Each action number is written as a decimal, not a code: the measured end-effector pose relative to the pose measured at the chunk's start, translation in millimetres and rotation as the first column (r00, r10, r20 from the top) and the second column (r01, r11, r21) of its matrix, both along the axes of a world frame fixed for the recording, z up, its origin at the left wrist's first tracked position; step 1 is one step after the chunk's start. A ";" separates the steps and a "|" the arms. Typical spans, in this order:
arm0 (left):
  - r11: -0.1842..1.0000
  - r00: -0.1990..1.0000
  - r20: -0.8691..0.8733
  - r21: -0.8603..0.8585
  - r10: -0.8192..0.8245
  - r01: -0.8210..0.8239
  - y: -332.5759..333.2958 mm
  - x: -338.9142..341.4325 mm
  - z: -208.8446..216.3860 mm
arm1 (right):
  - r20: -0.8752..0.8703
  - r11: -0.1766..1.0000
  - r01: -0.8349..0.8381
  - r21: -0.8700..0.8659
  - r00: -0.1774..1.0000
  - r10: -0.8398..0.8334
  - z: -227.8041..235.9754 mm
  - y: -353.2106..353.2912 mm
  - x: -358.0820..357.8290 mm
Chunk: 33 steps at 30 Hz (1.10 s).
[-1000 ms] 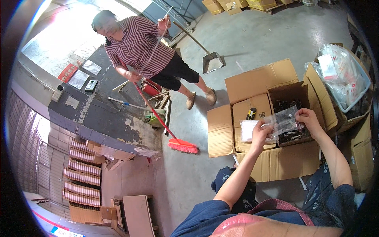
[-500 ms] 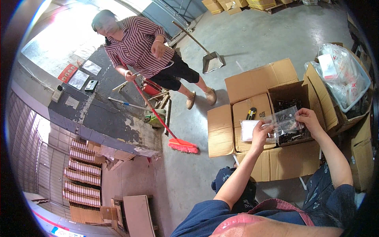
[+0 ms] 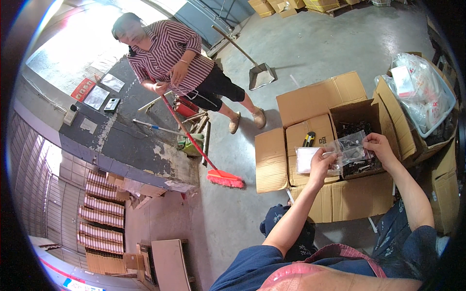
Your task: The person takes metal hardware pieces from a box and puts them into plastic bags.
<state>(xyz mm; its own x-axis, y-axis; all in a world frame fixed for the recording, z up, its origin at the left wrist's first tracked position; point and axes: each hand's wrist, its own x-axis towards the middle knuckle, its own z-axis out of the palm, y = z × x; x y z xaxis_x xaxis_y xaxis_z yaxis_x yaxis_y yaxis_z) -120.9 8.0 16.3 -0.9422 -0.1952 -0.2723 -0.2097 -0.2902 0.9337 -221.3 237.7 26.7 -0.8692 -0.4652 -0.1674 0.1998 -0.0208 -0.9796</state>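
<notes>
My left hand (image 3: 321,162) and my right hand (image 3: 377,144) together hold a clear plastic bag (image 3: 350,151) with small dark parts in it, over an open cardboard box (image 3: 340,160). The left hand pinches the bag's left edge and the right hand grips its top right corner. Inside the box lie dark small parts (image 3: 357,130). On a flap beside them rest a flat clear bag (image 3: 307,159) and a yellow and black utility knife (image 3: 308,139).
A person in a striped shirt (image 3: 170,53) stands on the concrete floor holding a red broom (image 3: 224,177). A dustpan (image 3: 259,75) stands behind. A bin with plastic-wrapped goods (image 3: 424,97) sits at right. Stacked rolls (image 3: 99,213) and cardboard lie at lower left.
The person with the broom lowered one arm from the head to the chest. My hands and the bag stayed almost still.
</notes>
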 end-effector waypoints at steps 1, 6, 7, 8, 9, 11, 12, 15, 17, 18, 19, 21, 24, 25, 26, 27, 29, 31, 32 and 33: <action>1.000 1.000 -0.001 0.008 -0.004 0.004 0.1 0.1 0.3 | 0.004 1.000 -0.003 0.010 1.000 0.003 2.2 0.4 0.9; 1.000 1.000 -0.007 0.003 -0.004 0.004 -0.1 0.6 0.2 | -0.006 1.000 0.003 0.023 1.000 -0.002 -0.6 -0.7 0.7; 1.000 1.000 -0.007 0.002 -0.002 0.002 0.1 0.6 0.6 | -0.010 1.000 0.004 0.015 1.000 -0.004 -3.8 -0.9 -0.3; 1.000 1.000 -0.005 0.003 -0.003 0.003 0.4 0.6 1.0 | -0.015 1.000 0.005 0.006 1.000 -0.005 -6.2 -1.0 -1.0; 1.000 1.000 -0.005 0.011 0.001 -0.001 0.8 0.7 1.4 | -0.013 1.000 0.005 0.006 1.000 -0.005 -7.7 -0.9 -1.4; 1.000 1.000 -0.005 0.024 0.000 0.000 1.5 0.2 1.4 | -0.001 1.000 0.000 0.002 1.000 0.000 -8.1 0.7 -1.7; 1.000 1.000 -0.005 0.010 -0.006 0.006 1.4 -0.1 1.4 | 0.000 1.000 0.002 0.004 1.000 -0.002 -7.2 1.2 -1.7; 1.000 1.000 -0.001 -0.009 0.000 0.000 -0.8 0.9 1.0 | -0.010 0.999 -0.002 0.036 1.000 0.002 -8.4 -2.0 -2.0; 1.000 1.000 -0.002 -0.007 0.002 -0.002 0.1 0.6 0.9 | 0.011 1.000 -0.003 -0.014 1.000 0.003 -9.7 -1.5 -1.9; 1.000 1.000 -0.002 -0.007 -0.008 0.008 0.3 0.5 0.9 | 0.011 1.000 -0.001 -0.013 1.000 0.002 -10.9 -1.2 -2.3; 1.000 1.000 -0.002 -0.008 -0.018 0.018 0.4 0.4 1.0 | -0.006 1.000 0.002 -0.013 1.000 -0.002 -12.6 -1.1 -2.8; 1.000 1.000 -0.010 0.001 -0.023 0.023 0.6 0.6 1.2 | -0.022 1.000 0.006 -0.013 1.000 -0.006 -12.4 -0.3 -2.6; 1.000 1.000 -0.014 0.015 -0.015 0.015 -0.2 1.1 0.9 | 0.000 1.000 -0.009 -0.018 1.000 0.009 -12.1 -0.7 -2.8; 1.000 1.000 -0.010 0.025 -0.007 0.007 0.4 0.9 0.8 | -0.019 1.000 -0.008 -0.028 1.000 0.007 -15.8 -0.7 -4.2; 1.000 1.000 -0.010 0.026 -0.009 0.009 1.2 0.5 0.6 | -0.039 0.999 -0.006 -0.037 0.999 0.005 -18.1 -0.1 -5.2; 1.000 1.000 -0.003 0.014 -0.007 0.007 2.2 -0.3 0.5 | -0.039 0.999 -0.005 -0.036 0.999 0.003 -19.5 1.5 -5.8; 1.000 1.000 0.004 0.000 -0.001 0.001 1.1 -0.2 -0.7 | 0.000 0.999 -0.017 -0.042 1.000 0.017 -17.3 0.6 -5.3; 1.000 1.000 -0.009 -0.001 -0.008 0.008 -0.1 0.2 -1.4 | 0.007 0.998 -0.026 -0.050 1.000 0.027 -12.9 -0.6 -4.0; 1.000 1.000 -0.007 0.001 -0.008 0.008 -0.4 0.5 -1.6 | 0.015 0.998 -0.035 -0.057 0.999 0.035 -11.3 -1.5 -3.3; 1.000 1.000 -0.001 -0.007 -0.006 0.006 -1.2 0.8 -1.7 | 0.016 0.998 -0.034 -0.055 0.999 0.035 -10.6 -2.6 -3.1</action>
